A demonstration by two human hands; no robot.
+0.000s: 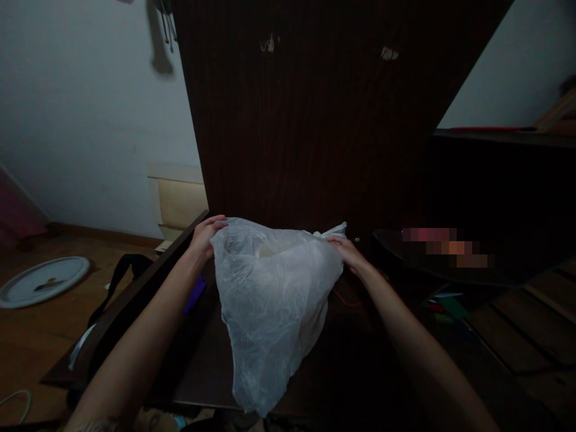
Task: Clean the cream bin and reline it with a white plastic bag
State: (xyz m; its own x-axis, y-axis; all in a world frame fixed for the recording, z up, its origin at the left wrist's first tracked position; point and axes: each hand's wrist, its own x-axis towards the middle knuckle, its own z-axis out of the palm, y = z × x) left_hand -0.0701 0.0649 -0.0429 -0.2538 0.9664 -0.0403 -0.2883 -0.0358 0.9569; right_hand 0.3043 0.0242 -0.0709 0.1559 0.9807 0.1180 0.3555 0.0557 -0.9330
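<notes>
A translucent white plastic bag point(270, 300) hangs spread between my two hands above a dark wooden surface point(202, 366). My left hand point(207, 235) is closed on the bag's upper left corner. At the upper right edge, my right hand point(348, 252) pinches the bag, its fingertips partly behind the plastic. The bag's lower end narrows to a point near the front edge of the surface. Something pale shows faintly through the plastic near the top; I cannot make out what it is.
A tall dark wooden panel point(306, 120) rises behind the bag. At left, a round white lid-like object point(45, 281) lies on the wooden floor, near a black strap point(121, 273). A purple item point(195, 294) sits beside my left forearm. Dark shelving point(499, 186) stands at right.
</notes>
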